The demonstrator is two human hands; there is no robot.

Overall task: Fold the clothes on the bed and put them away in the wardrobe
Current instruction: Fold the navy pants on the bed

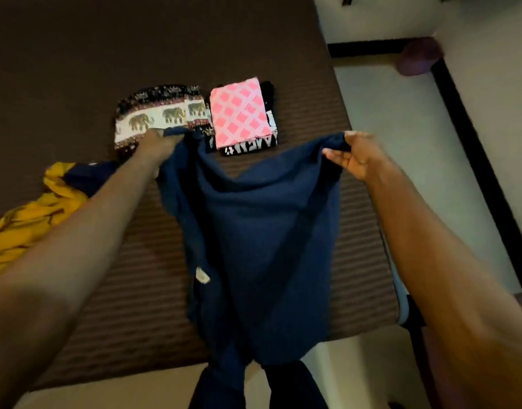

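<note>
A navy blue garment [262, 231] hangs stretched between both hands above the brown bed [121, 290], its lower end trailing over the bed's front edge. My left hand [156, 144] grips its top left corner. My right hand [357, 156] pinches the top right corner. Behind the garment lie two folded stacks: an elephant-print piece [159, 113] and a pink checked piece [242, 113] lying on a black and white one [253, 146]. A yellow and navy garment [35, 214] lies unfolded at the left.
The bed's right edge borders a pale floor [401, 128] with a dark strip along the wall. A purple round object [419, 56] sits on the floor at the far right. No wardrobe is in view.
</note>
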